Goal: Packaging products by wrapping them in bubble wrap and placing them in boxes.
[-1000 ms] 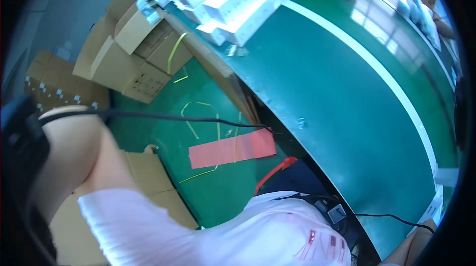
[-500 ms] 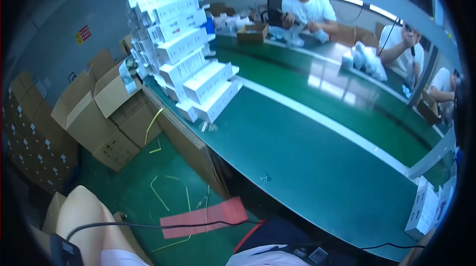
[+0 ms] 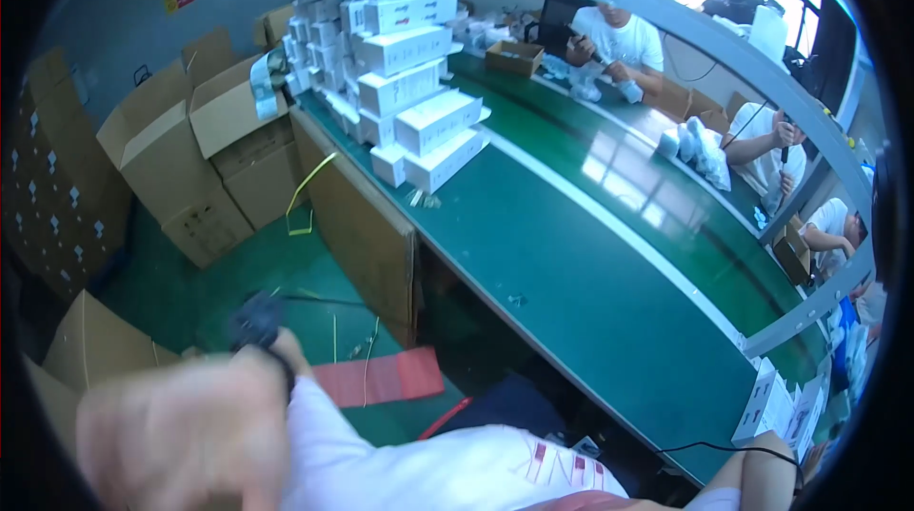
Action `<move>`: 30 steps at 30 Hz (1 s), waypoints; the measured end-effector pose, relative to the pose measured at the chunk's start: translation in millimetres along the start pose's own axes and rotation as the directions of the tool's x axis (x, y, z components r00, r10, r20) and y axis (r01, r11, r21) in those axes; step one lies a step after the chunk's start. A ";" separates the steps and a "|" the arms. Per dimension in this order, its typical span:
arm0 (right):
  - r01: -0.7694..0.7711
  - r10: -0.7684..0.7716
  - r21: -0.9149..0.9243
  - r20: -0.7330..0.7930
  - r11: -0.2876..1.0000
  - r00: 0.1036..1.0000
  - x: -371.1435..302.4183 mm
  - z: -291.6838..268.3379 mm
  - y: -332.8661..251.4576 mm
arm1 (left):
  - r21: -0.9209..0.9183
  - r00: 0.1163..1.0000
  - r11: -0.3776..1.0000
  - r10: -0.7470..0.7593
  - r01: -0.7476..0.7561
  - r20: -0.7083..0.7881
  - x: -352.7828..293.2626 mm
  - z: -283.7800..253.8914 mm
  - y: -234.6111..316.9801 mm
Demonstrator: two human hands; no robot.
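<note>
My left hand is raised close to the camera at the lower left, smeared by motion, so its fingers do not show clearly. Beside it, a black strapped device sits on my arm, also blurred. At the lower right my bent right arm shows by the table edge, a black cable running to it; the right hand is out of view. Close to that arm stand white cartons with raised flaps. A tall stack of small white boxes rises at the far left end of the green table.
Open brown cartons stand left of the table, with flattened cardboard against its end. A red strip and yellow strapping lie near the floor. A metal frame arches overhead. Across the belt, people work.
My left arm has swung up, bringing the hand into view at the lower left. The view has shifted, and more of my right arm shows at the lower right.
</note>
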State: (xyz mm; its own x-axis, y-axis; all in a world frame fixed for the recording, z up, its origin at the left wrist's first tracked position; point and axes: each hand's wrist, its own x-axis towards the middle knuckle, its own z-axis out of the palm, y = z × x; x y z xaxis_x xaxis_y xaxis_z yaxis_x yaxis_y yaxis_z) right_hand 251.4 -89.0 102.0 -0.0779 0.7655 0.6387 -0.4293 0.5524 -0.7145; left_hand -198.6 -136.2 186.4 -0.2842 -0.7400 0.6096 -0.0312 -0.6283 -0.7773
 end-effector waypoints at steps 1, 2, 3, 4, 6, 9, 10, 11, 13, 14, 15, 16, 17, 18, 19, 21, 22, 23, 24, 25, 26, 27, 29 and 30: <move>-0.022 0.022 -0.007 -0.004 1.000 1.000 -9.3 -1.6 1.3 | -0.032 0.988 0.990 -0.136 0.134 -0.075 -30.3 -14.2 -0.2; -0.035 0.035 -0.015 -0.003 0.999 0.999 -18.5 0.0 -2.3 | 0.427 0.892 0.795 -0.448 0.431 -0.066 -60.6 -33.8 19.6; -0.047 0.047 -0.015 0.006 0.999 0.999 -21.8 3.4 -2.7 | 0.480 0.729 0.612 -0.678 0.628 -0.089 -81.3 -45.9 18.5; -0.054 0.055 -0.010 0.024 0.998 0.998 -20.7 6.0 -1.9 | 0.550 0.583 0.398 -0.785 0.734 -0.211 -115.2 -60.6 21.5; -0.053 0.054 -0.034 0.022 0.998 0.998 -21.7 2.8 -6.2 | 0.367 0.085 -0.051 -0.935 0.929 -0.345 -152.7 -67.0 21.9; -0.058 0.058 -0.060 0.001 0.997 0.998 -27.8 -12.3 -12.0 | 0.186 -0.276 -0.360 -0.890 0.914 -0.362 -188.3 -76.8 13.3; -0.073 0.072 -0.068 -0.017 0.995 0.997 -32.7 -16.6 -14.0 | 0.152 -0.380 -0.453 -0.855 0.879 -0.352 -200.0 -80.9 12.0; -0.064 0.063 -0.094 -0.023 0.993 0.998 -46.3 -2.3 -33.4 | 0.170 -0.337 -0.418 -0.867 0.892 -0.367 -200.5 -86.0 6.8; -0.488 0.406 -0.274 -0.306 0.829 0.861 -20.9 45.6 24.9 | 0.332 -0.231 -0.407 -0.858 0.851 -0.459 -200.4 -114.7 6.4; -0.541 0.480 -0.235 -0.272 0.807 0.834 -25.7 44.7 46.5 | 0.381 -0.210 -0.430 -0.841 0.818 -0.499 -208.9 -126.0 -4.1; -0.604 0.566 -0.210 -0.218 0.769 0.795 -31.0 41.7 59.3 | 0.438 -0.172 -0.445 -0.828 0.781 -0.534 -214.7 -138.8 -18.8; -0.663 0.643 -0.187 -0.162 0.725 0.748 -35.7 38.9 69.1 | 0.473 -0.146 -0.451 -0.822 0.757 -0.550 -223.1 -150.8 -33.2; -0.681 0.669 -0.204 -0.133 0.703 0.731 -40.8 38.3 75.6 | 0.506 -0.118 -0.454 -0.819 0.734 -0.562 -232.0 -162.0 -47.6; -0.695 0.692 -0.219 -0.100 0.685 0.715 -45.1 36.2 81.4 | 0.551 -0.117 -0.483 -0.814 0.680 -0.569 -236.2 -173.5 -62.8; -0.717 0.719 -0.204 -0.076 0.667 0.690 -49.5 31.2 88.0 | 0.554 -0.129 -0.504 -0.805 0.663 -0.579 -239.2 -180.0 -78.1; -0.736 0.736 -0.193 -0.084 0.649 0.672 -55.7 22.3 93.5 | 0.576 -0.116 -0.451 -0.844 0.682 -0.523 -234.3 -173.9 -106.9; -0.741 0.746 -0.190 -0.061 0.644 0.664 -57.1 20.4 95.3 | 0.620 -0.098 -0.411 -0.875 0.669 -0.474 -244.3 -220.6 -125.3; -0.738 0.744 -0.178 -0.044 0.650 0.666 -58.5 15.6 99.5 | 0.664 -0.081 -0.368 -0.903 0.651 -0.421 -253.0 -264.5 -141.1; -0.757 0.751 -0.170 -0.107 0.631 0.651 -64.3 6.3 101.1 | 0.701 -0.040 -0.372 -0.897 0.609 -0.441 -269.8 -232.7 -154.3; -0.766 0.756 -0.161 -0.128 0.622 0.641 -68.8 1.6 100.7 | 0.745 -0.032 -0.400 -0.890 0.534 -0.455 -276.7 -233.6 -163.1; -0.765 0.754 -0.163 -0.137 0.623 0.642 -72.4 -0.9 99.7 | 0.782 -0.021 -0.426 -0.883 0.454 -0.469 -283.1 -235.1 -177.4; -0.772 0.757 -0.151 -0.152 0.618 0.635 -76.0 -3.0 99.5 | 0.794 -0.044 -0.486 -0.861 0.365 -0.507 -288.4 -256.8 -190.3; -0.779 0.757 -0.144 -0.185 0.610 0.626 -81.5 -8.1 98.1 | 0.742 -0.092 -0.529 -0.834 0.411 -0.544 -306.5 -273.8 -202.8; -0.789 0.761 -0.128 -0.208 0.602 0.614 -82.9 -10.1 97.5 | 0.690 -0.129 -0.570 -0.803 0.446 -0.581 -310.4 -289.4 -209.2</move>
State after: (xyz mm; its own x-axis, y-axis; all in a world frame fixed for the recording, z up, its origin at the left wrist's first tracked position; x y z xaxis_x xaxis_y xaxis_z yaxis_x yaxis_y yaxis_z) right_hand 225.0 -95.2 -23.5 -0.1876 0.9593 -0.2110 -0.0821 -0.2293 -0.9699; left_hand -381.2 294.4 114.8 -0.4954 0.7395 0.4558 0.5520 -0.1372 0.8225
